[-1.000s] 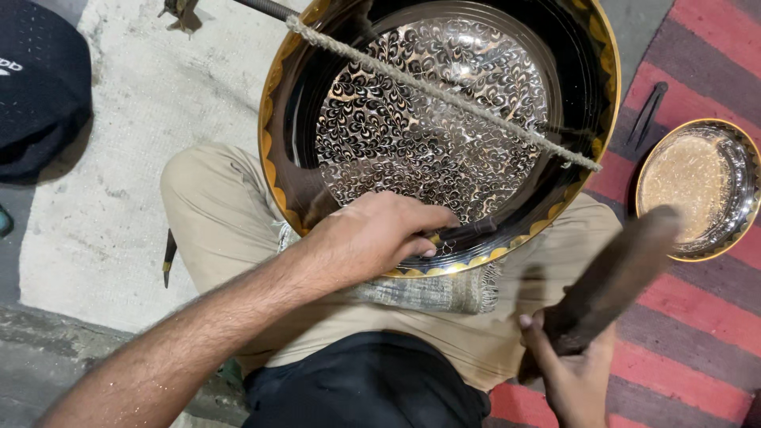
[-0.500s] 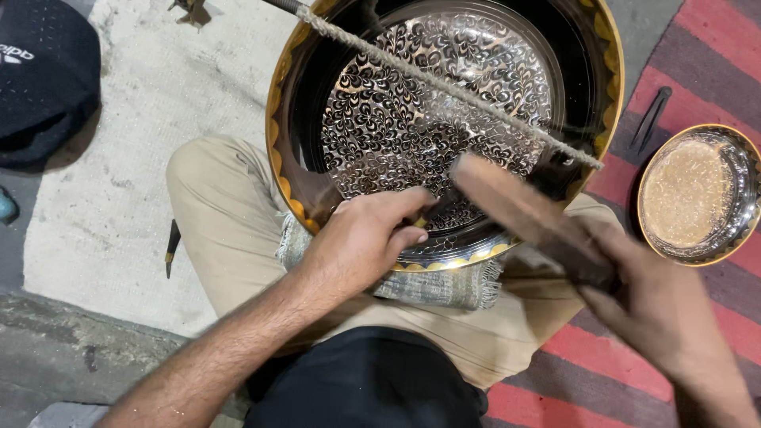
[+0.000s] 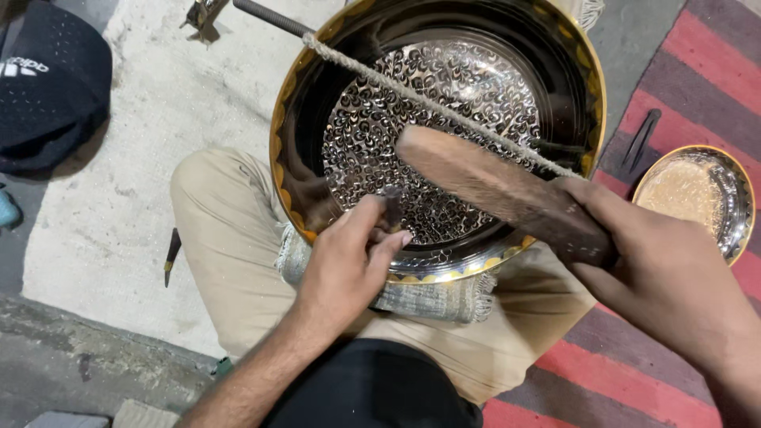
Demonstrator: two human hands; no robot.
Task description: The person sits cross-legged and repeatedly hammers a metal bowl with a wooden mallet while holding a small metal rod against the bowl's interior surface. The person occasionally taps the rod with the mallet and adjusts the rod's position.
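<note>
Chasing work, head view: the left hand pinches a short dark metal punch upright on the patterned floor of the large brass bowl resting on the lap. The right hand grips a brown wooden mallet, raised over the punch. The next blow needs a square strike. A taut rope crosses the swing path. A small brass dish lies at 3 o'clock, a black cap at 10 o'clock.

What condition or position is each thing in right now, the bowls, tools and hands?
Large metal bowl: tilted on the lap, inside patterned.
Punch: upright, tip on bowl.
Left hand: pinching the punch.
Wooden mallet: raised over punch.
Right hand: gripping mallet.
Rope: taut across bowl.
Small bowl: upright on rug.
</note>
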